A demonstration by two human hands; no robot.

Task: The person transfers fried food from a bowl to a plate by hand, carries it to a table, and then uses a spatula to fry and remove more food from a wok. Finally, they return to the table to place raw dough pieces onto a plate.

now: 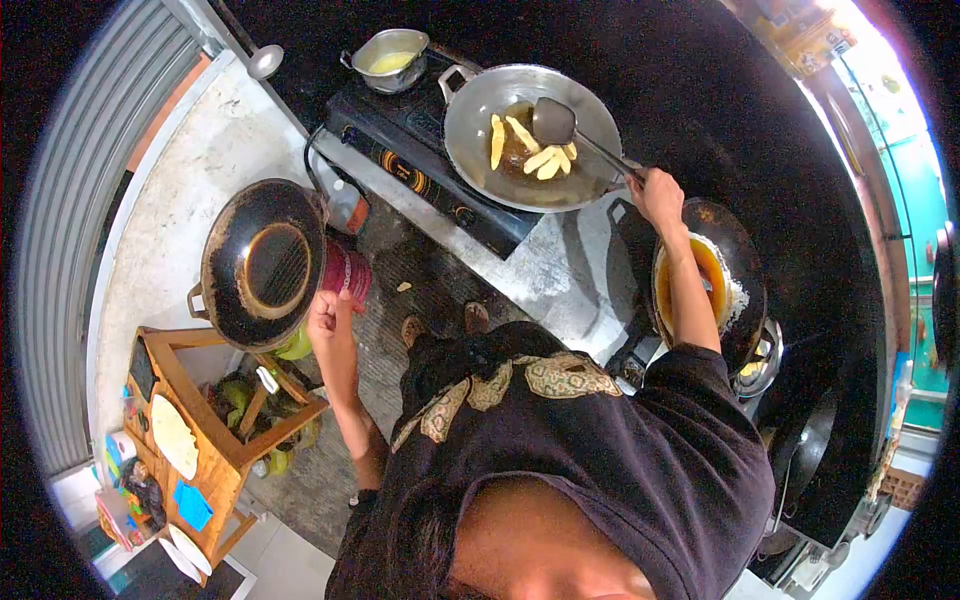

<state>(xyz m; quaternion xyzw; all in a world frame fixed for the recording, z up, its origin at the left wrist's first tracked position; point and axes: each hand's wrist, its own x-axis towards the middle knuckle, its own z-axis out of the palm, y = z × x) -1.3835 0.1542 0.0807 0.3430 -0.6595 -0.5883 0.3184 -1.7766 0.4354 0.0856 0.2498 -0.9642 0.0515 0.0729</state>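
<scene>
A silver wok (462,135) sits on the gas stove, with several pale yellow strips (544,162) lying in oil at its bottom. My right hand (661,198) is wrapped round the handle of a dark spatula (555,121), whose blade rests among the strips. Off to the left, my left hand (333,314) is raised with curled fingers and nothing visible in them. In this view it overlaps a red container (347,272) and comes close to the rim of a blackened wok (225,262) holding some brown liquid.
A small pot (389,60) with yellow liquid stands on the stove (410,165). Below my right forearm is a dark pan (745,255) with orange-brown liquid. A wooden table (225,445) is at lower left, and a ladle (265,61) lies at the upper left.
</scene>
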